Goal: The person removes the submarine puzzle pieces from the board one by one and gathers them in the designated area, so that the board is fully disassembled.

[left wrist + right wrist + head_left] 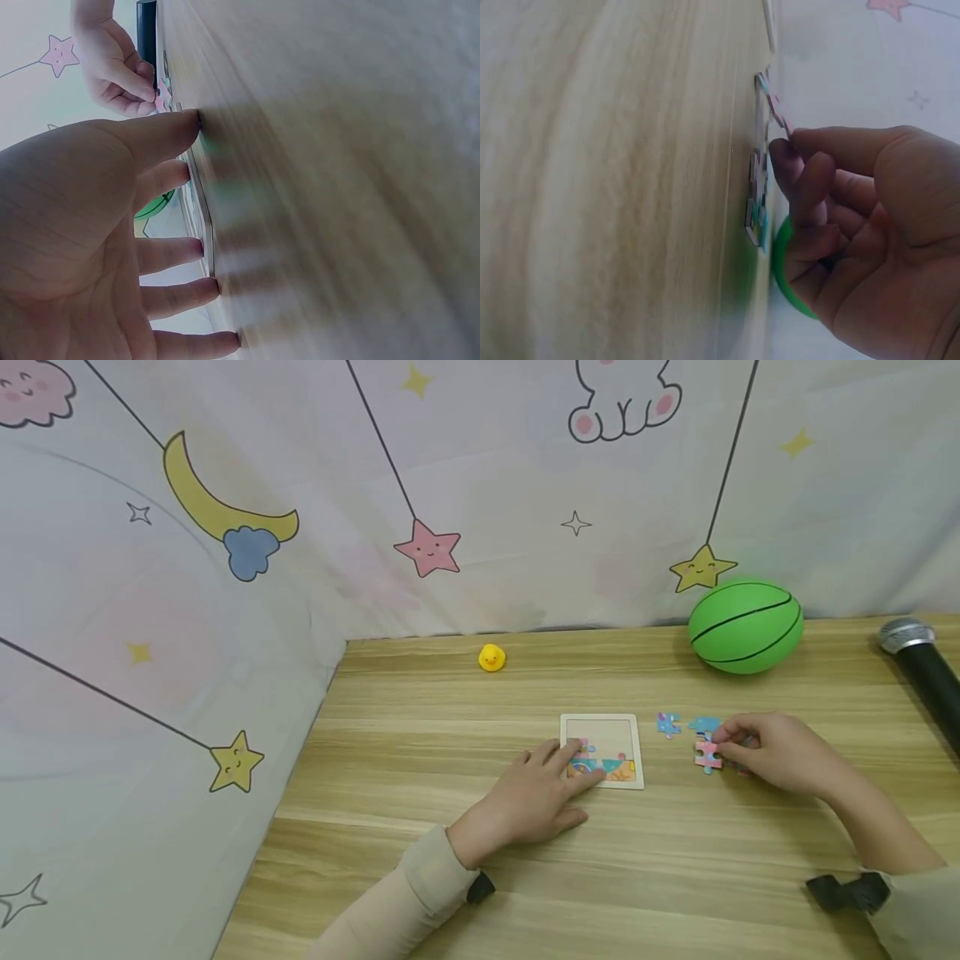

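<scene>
A pink puzzle piece (707, 755) is pinched between thumb and forefinger by the right hand (783, 752), its gripped edge hidden; whether the tabletop (420, 718) is touched by it cannot be told. The puzzle tray (600, 729), left of that piece, is touched by the left hand (536, 793), its fingers spread, and some fitted pieces (618, 769) are covered. Loose pieces (668, 724) are partly masked by the right hand, so they cannot be counted. The microphone (930, 672) is cut off by the head view's edge.
</scene>
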The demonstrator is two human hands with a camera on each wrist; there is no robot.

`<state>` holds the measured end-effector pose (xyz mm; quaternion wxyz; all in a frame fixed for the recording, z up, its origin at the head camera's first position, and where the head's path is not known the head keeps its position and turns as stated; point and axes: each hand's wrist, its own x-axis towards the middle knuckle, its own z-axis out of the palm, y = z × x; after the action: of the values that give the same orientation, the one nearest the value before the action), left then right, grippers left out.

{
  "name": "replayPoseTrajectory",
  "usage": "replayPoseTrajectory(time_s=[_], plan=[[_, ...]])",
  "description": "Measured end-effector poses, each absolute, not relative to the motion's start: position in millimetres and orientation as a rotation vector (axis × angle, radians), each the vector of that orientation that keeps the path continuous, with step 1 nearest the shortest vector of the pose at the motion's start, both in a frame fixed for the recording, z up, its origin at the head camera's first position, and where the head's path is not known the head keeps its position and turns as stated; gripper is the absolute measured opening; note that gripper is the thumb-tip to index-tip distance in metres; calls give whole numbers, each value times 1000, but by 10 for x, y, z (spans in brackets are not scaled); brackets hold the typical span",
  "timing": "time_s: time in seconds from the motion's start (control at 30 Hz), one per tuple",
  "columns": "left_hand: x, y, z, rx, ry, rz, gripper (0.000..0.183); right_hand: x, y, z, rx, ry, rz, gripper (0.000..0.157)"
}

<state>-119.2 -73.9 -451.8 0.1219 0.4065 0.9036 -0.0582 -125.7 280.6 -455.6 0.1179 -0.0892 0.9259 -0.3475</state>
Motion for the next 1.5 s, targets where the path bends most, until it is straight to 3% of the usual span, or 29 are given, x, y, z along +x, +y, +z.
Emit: replayPoseTrajectory(time_s=[0.6,1.17,1.5], plan=[[-1190,-763,-4559,1196,2646,-138,61,-1276,2757,-4541,-276,2746,-999,13],[-1230,-905,-4509,1137,2669,-60,61,-1414,2068,-4534,-488,2753,-1050,7],[-1244,-929,-4504,1135,2646,-84,61,-1548,1619,-4567,-530,2625,-1071,19]])
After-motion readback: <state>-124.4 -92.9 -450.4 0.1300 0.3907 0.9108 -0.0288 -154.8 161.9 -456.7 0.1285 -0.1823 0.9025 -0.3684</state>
